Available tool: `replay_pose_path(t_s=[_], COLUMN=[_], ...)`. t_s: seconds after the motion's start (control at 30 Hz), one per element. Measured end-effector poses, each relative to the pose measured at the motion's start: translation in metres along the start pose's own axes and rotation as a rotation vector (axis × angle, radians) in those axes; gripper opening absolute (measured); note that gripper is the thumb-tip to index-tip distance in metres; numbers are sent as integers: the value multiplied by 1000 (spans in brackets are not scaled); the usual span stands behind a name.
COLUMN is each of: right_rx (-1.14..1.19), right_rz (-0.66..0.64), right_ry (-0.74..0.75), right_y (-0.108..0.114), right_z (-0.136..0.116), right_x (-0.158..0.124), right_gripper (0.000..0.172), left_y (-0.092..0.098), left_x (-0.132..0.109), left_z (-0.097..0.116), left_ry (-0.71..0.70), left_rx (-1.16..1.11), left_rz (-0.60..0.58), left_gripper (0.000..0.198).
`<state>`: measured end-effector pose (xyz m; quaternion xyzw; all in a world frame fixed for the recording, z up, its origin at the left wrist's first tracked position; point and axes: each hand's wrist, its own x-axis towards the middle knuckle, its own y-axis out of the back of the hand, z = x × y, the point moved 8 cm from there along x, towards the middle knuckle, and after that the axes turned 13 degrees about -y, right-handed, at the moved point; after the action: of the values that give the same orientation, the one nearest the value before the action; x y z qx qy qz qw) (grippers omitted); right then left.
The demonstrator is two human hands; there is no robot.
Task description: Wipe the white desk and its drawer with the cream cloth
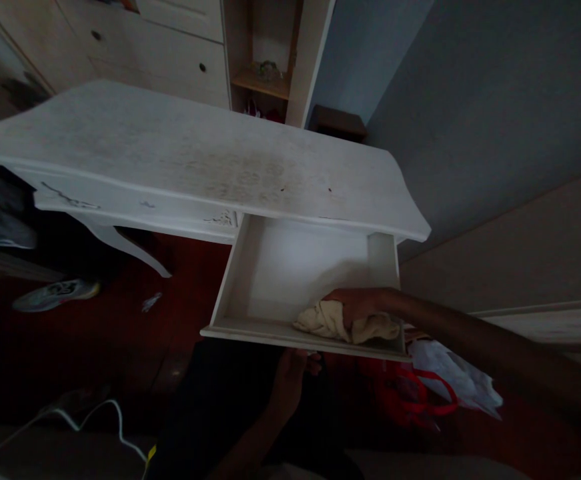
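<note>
A beige cloth (323, 320) lies bunched inside the pulled-out white drawer (290, 257), against its front right corner. My right hand (357, 305) presses down on this cloth, its fingers closed over the folds. Just below the drawer's front edge is my left hand (293, 377), with its fingers curled at the drawer front; the drawer edge and the dim light partly hide its grip. The drawer belongs to a white desk (145, 133) with a smudged, worn top.
A red bag (405, 393) and a white plastic bag (463, 377) lie on the floor at right. A shoe (57, 295) rests on the floor at left, and a white cable (115, 417) curls at lower left. Behind the desk stands a white cabinet (155, 60); a grey wall (485, 100) rises at right.
</note>
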<state>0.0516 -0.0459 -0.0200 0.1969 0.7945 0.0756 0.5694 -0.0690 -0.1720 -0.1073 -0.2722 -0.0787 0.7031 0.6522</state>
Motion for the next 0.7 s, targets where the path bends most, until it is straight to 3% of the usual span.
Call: replay_pose_path(t_s=[0.2, 0.37, 0.53, 0.6, 0.7], right_rx=[229, 119, -17, -43, -68], right_rz=[-73, -71, -74, -18, 175], right_ry=[-75, -171, -228, -213, -143], right_y=[-6, -2, 2, 4, 8], right_z=[37, 48, 41, 38, 34], right_x=[5, 3, -5, -7, -15], right_gripper=[47, 42, 39, 35, 36], left_y=[2, 2, 2, 3, 4], left_x=[1, 3, 4, 5, 5], left_z=[2, 6, 7, 6, 4], left_ry=[-34, -21, -32, -28, -21], left_rx=[36, 54, 80, 88, 87], left_rz=[-10, -27, -32, -29, -17], left_gripper=[60, 62, 63, 63, 63])
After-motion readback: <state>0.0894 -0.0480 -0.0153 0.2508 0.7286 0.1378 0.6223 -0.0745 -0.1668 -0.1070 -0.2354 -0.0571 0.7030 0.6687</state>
